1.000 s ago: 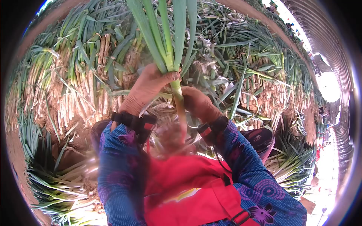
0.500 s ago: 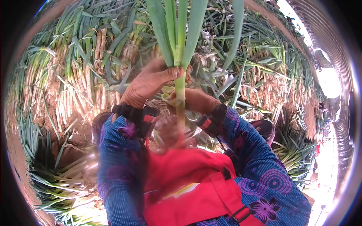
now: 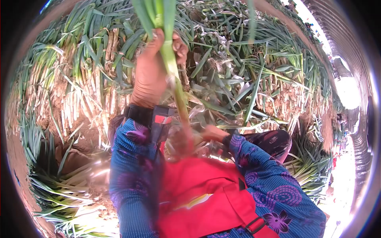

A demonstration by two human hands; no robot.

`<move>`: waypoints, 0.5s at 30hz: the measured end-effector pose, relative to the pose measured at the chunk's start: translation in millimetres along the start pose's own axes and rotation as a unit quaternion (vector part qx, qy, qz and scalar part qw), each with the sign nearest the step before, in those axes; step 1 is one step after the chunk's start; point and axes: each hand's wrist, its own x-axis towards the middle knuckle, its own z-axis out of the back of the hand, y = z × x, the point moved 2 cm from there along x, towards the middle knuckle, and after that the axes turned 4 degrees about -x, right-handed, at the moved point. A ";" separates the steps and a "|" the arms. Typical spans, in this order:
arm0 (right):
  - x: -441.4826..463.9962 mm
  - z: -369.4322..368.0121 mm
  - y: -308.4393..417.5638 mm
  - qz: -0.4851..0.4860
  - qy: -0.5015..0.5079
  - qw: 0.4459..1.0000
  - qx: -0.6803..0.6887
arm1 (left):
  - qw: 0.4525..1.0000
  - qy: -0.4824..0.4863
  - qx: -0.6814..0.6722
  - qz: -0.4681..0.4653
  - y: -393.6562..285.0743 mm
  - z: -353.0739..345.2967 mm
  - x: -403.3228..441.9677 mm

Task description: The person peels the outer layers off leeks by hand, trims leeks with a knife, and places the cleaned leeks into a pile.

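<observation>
My left hand is raised above the lap, its fingers wrapped round a thick green onion stalk just below where the leaves spread. The leaves rise past the top edge, and the stalk slants down to a blurred lower end near the red apron. Lower down on the right, my right hand is close to that lower end; its fingers are smeared and partly hidden, so what they hold cannot be made out.
Bundled green onions stand in rows at the left, with more bundles at the right. Loose leaves lie between them. Other onions lie at the lower left and lower right. My knee shows at the right.
My left hand has moved up and slightly left with the onion, which now tilts. My right hand has left the stalk's middle and moved down and to the right.
</observation>
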 end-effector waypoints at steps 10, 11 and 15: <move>-87.7 124.6 107.6 0.249 -0.127 0.870 0.406 | 0.969 -0.236 0.061 -0.048 4.9 38.3 -16.1; -95.8 132.8 127.7 0.310 -0.128 0.839 0.427 | 0.965 -0.247 0.070 -0.045 7.7 38.6 -17.6; -101.9 139.0 164.7 0.338 -0.136 0.813 0.455 | 0.960 -0.255 0.111 -0.044 10.4 48.7 -25.2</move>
